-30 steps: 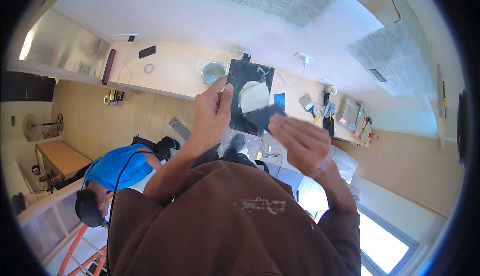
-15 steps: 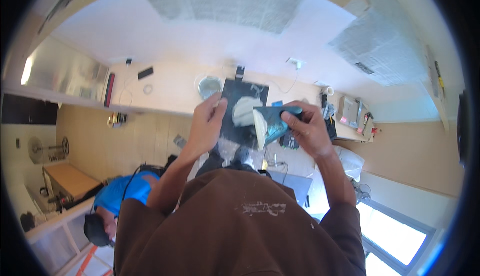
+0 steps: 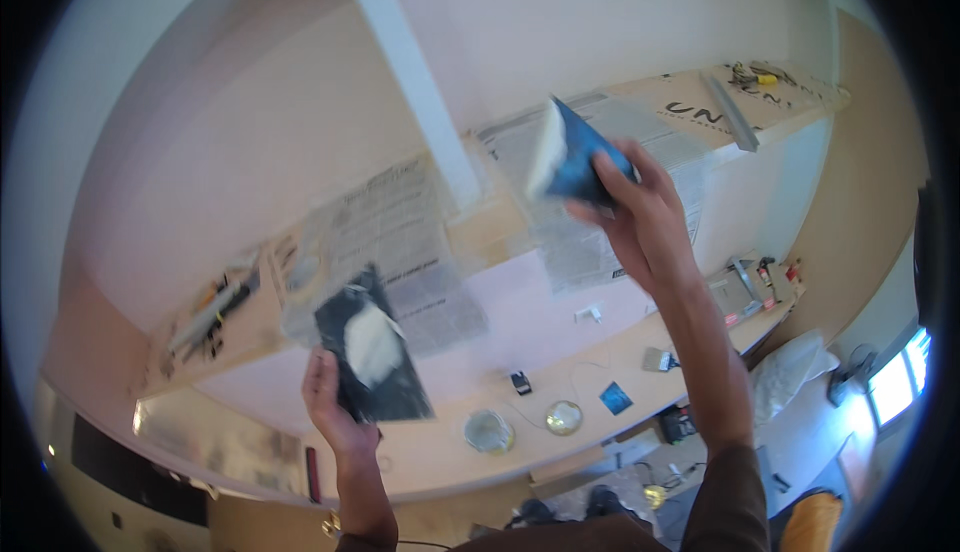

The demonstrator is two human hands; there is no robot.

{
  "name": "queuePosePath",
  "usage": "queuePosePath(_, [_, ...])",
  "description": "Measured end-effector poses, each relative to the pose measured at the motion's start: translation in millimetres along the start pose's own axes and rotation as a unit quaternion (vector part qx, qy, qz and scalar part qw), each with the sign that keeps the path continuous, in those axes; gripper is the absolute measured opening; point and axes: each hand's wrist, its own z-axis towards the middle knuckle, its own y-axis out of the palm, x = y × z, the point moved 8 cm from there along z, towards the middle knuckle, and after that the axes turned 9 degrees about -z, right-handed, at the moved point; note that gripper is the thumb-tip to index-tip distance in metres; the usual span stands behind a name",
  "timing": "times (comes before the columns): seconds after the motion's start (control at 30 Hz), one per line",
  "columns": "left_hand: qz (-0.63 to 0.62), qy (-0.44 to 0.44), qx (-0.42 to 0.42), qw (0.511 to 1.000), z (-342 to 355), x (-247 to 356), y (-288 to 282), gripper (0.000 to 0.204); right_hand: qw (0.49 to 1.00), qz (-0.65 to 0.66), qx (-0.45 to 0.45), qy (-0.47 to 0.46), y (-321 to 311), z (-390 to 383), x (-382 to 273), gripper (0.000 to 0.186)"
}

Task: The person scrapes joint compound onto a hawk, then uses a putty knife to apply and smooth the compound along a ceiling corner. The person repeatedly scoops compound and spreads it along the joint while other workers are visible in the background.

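The left hand (image 3: 335, 407) grips a dark plaster board (image 3: 372, 357); the right hand (image 3: 640, 217) grips a blue trowel (image 3: 575, 157) raised near the wall.

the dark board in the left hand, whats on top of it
A mound of whitish paste sits on the dark board, near its middle, with dark surface showing around it. The left hand grips the lower edge, and the board hides most of the fingers behind it.

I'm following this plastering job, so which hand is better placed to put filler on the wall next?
Right, probably. The right hand holds the blue trowel loaded with white filler, raised near the wall. The left hand sits lower, carrying the dark board of filler.
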Motion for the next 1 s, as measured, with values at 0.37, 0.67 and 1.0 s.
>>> queuePosePath(0.37, [0.042, 0.253, 0.147, 0.955, 120, -47, 11, 0.023, 0.969, -0.220, -0.028, -0.108, 22, 292, 4, 0.018])
queuePosePath(0.67, [0.175, 0.291, 0.272, 0.901, 106, -54, 17, 0.027, 0.917, -0.297, -0.002, -0.267, 102, 415, -32, 0.029])
queuePosePath(1.0, [0.182, 0.287, 0.324, 0.883, 100, -53, 34, 0.030, 0.882, -0.382, 0.004, -0.275, 155, 466, -47, 0.038])
